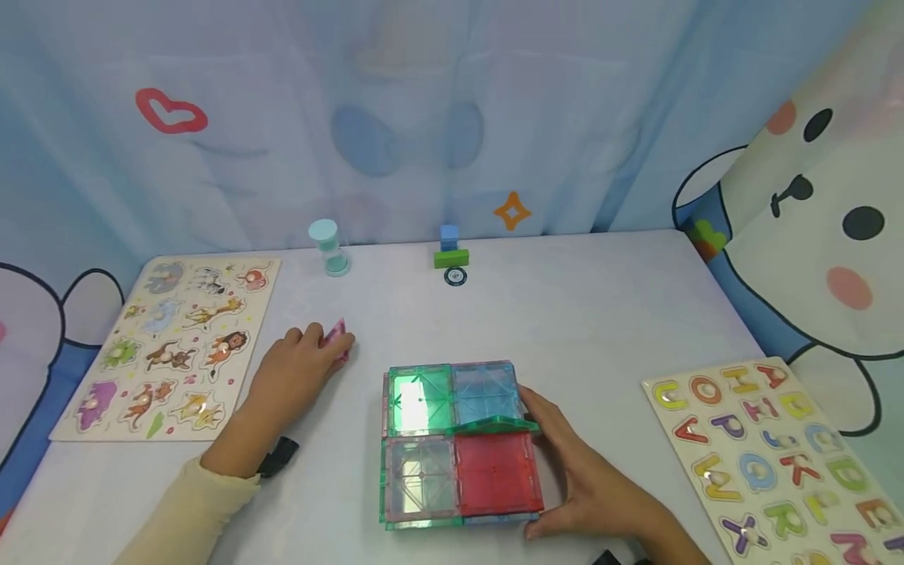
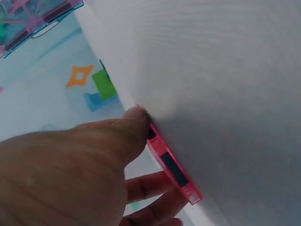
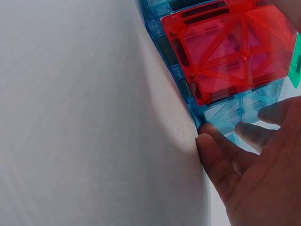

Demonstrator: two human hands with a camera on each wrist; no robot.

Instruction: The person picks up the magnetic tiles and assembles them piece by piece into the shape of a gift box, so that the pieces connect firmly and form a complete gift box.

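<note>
My left hand (image 1: pixel 300 373) pinches a pink-red translucent magnetic tile (image 2: pixel 171 165) between thumb and fingers, over the white tabletop left of centre. The tile stands on edge, partly hidden by the fingers. In front of me is a box-like build of magnetic tiles (image 1: pixel 424 479), with green, blue, clear and red squares on top. A green tile (image 1: pixel 497 425) sticks up at a tilt between the blue and red squares. My right hand (image 1: pixel 589 479) rests along the build's right side, fingers loosely extended. In the right wrist view, its fingertips (image 3: pixel 205 141) are at the lower corner.
On the left lies an animal knob puzzle board (image 1: pixel 243 314); an alphabet puzzle board (image 1: pixel 678 400) lies on the right. Along the back stand a teal sand timer (image 1: pixel 330 249), a green block (image 1: pixel 452 259), a blue block (image 1: pixel 449 237) and a small dark wheel (image 1: pixel 455 276). A printed curtain (image 1: pixel 282 173) hangs behind.
</note>
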